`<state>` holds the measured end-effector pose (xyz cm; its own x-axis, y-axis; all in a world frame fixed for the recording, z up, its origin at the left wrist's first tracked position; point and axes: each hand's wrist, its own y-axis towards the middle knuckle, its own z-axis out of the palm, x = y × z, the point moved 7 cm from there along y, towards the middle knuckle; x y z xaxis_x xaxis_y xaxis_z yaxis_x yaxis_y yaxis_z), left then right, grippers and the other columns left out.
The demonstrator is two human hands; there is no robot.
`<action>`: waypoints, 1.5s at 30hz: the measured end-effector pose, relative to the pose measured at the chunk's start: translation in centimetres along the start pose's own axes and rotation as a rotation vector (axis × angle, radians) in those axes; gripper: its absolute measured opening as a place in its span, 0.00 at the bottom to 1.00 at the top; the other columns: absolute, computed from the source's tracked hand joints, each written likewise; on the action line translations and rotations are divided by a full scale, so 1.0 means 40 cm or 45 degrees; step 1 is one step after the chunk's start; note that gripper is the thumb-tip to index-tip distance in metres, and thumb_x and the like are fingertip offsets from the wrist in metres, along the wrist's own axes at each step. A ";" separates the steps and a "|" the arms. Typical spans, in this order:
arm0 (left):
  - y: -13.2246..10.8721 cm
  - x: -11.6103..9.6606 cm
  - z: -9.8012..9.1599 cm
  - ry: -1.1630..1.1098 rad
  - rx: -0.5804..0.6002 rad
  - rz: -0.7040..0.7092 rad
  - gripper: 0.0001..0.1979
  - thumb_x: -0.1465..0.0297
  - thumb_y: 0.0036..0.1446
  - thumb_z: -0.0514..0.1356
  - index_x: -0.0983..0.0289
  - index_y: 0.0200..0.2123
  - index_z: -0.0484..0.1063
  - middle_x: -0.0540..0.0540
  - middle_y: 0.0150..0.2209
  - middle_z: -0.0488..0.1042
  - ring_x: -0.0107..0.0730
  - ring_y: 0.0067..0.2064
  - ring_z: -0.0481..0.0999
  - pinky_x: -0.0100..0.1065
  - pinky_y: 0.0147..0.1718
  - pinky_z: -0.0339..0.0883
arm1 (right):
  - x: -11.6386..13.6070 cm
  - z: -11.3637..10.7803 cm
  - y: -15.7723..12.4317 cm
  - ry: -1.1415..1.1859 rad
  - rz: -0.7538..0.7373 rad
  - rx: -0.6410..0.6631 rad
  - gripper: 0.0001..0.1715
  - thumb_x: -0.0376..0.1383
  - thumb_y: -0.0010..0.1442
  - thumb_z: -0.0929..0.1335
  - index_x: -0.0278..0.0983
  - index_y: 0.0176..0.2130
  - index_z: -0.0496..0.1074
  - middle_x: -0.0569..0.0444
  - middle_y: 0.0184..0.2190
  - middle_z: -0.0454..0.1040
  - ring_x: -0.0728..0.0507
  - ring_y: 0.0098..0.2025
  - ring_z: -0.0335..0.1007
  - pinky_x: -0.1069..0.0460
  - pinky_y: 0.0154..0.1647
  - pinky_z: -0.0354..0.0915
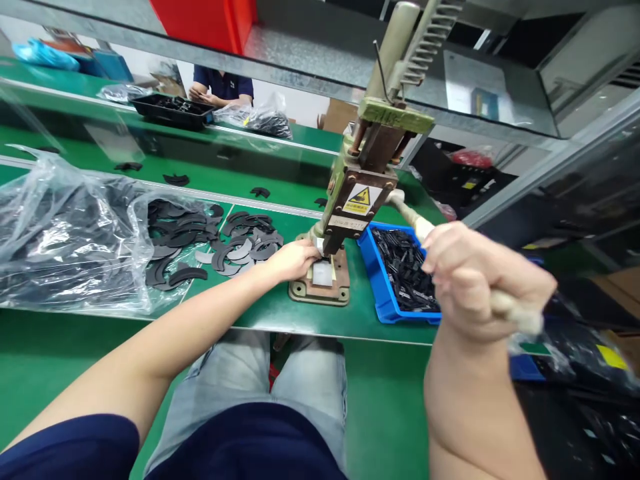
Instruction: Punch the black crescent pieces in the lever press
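Observation:
A green hand press [357, 193] stands on the bench in front of me. My right hand [480, 280] is wrapped round its lever handle [407, 212], which slants down towards me. My left hand [295, 260] reaches to the press base [320, 293], fingertips closed together beside the lowered ram [340, 240]. What those fingertips hold, if anything, is hidden. A pale plate [323, 273] lies on the base under the ram. Left of the press is a loose pile of dark curved pieces [245, 243].
A clear plastic bag [75, 240] of dark pieces lies on the left. A blue bin [383, 293] of small black parts stands right of the press. Several curved pieces lie on the green strip [215, 173] behind. Overhead runs a metal shelf [300, 47]; a person [223, 87] sits opposite.

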<state>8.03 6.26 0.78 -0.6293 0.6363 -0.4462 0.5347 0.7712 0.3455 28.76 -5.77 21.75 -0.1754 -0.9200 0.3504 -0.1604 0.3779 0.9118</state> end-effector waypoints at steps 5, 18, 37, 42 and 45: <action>0.000 -0.007 -0.007 0.021 0.039 0.024 0.15 0.70 0.70 0.54 0.62 0.49 0.82 0.60 0.48 0.81 0.42 0.52 0.80 0.41 0.56 0.74 | -0.020 0.020 -0.157 -0.206 -0.006 -0.065 0.21 0.41 0.60 0.70 0.41 0.19 0.65 0.60 0.18 0.67 0.45 0.25 0.71 0.37 0.45 0.74; -0.156 0.243 -0.184 0.568 0.285 -0.286 0.19 0.53 0.59 0.67 0.59 0.45 0.82 0.61 0.46 0.78 0.51 0.51 0.76 0.46 0.54 0.69 | -0.034 0.026 -0.194 -0.176 -0.042 -0.470 0.25 0.43 0.59 0.69 0.40 0.18 0.59 0.59 0.16 0.64 0.45 0.22 0.68 0.36 0.44 0.73; -0.163 0.108 -0.121 0.139 0.380 0.074 0.08 0.67 0.71 0.54 0.60 0.47 0.72 0.58 0.47 0.75 0.39 0.47 0.76 0.38 0.48 0.68 | -0.029 0.028 -0.184 -0.017 -0.152 -0.395 0.22 0.34 0.58 0.72 0.37 0.18 0.61 0.58 0.18 0.66 0.46 0.25 0.69 0.37 0.45 0.67; -0.131 0.081 -0.145 0.097 0.265 0.004 0.12 0.68 0.70 0.55 0.59 0.54 0.70 0.58 0.48 0.76 0.41 0.49 0.77 0.38 0.48 0.70 | -0.027 0.029 -0.187 -0.035 -0.138 -0.401 0.23 0.35 0.59 0.72 0.37 0.18 0.60 0.59 0.18 0.66 0.47 0.26 0.69 0.37 0.46 0.68; -0.105 0.088 -0.130 0.019 0.179 -0.207 0.14 0.65 0.66 0.61 0.60 0.54 0.70 0.54 0.40 0.78 0.39 0.41 0.79 0.36 0.42 0.70 | -0.028 0.030 -0.186 -0.035 -0.137 -0.389 0.23 0.36 0.60 0.71 0.37 0.19 0.61 0.60 0.19 0.67 0.47 0.26 0.70 0.38 0.46 0.68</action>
<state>0.66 5.38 2.06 -0.7212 0.5051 -0.4741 0.4983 0.8537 0.1514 29.00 -7.43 14.32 -0.1998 -0.9483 0.2464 0.1188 0.2262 0.9668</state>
